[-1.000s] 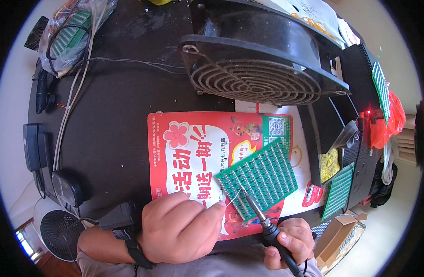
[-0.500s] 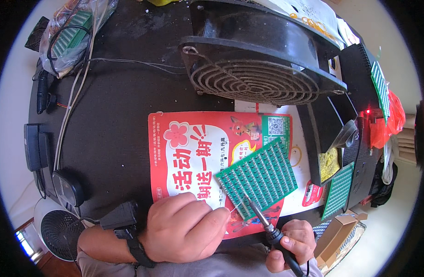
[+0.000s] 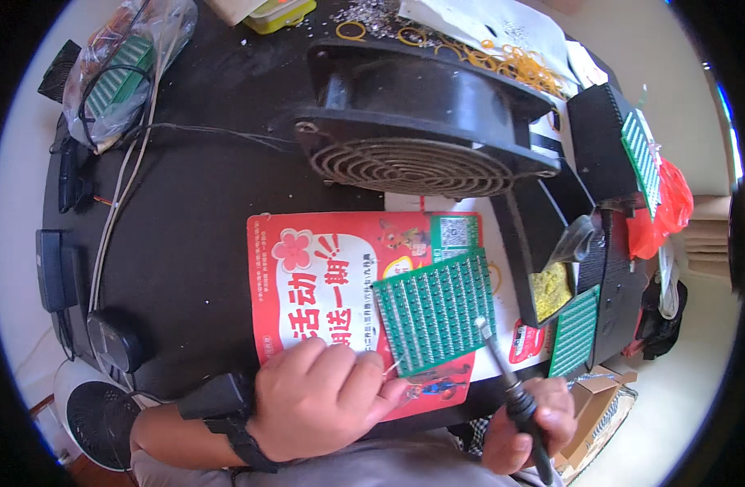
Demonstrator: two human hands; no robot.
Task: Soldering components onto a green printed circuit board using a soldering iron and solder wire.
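Note:
My left hand (image 3: 328, 398), with a dark strap at the wrist, is closed in a pinch on a thin pale solder wire (image 3: 394, 366). Its end reaches the near left corner of a green circuit board (image 3: 433, 308), which carries rows of small parts and lies tilted over a red and white printed sheet (image 3: 279, 316). In my right hand (image 3: 535, 422) is a soldering iron (image 3: 502, 365) with a black handle, gripped by curled fingers. The iron's tip points away from me near the board's right edge; whether it touches cannot be made out.
A large black fan (image 3: 421, 122) stands beyond the board. To the right are a black holder with yellow sponge (image 3: 553, 288) and another green board (image 3: 574, 333). Rubber bands (image 3: 518, 69) lie at the back. Cables (image 3: 117, 219) and a bag of boards (image 3: 117, 81) are at left.
The soldering iron's tip has moved right, from near the wire to the board's right edge. The board has turned slightly. The whole view has shifted, showing more of the table's back.

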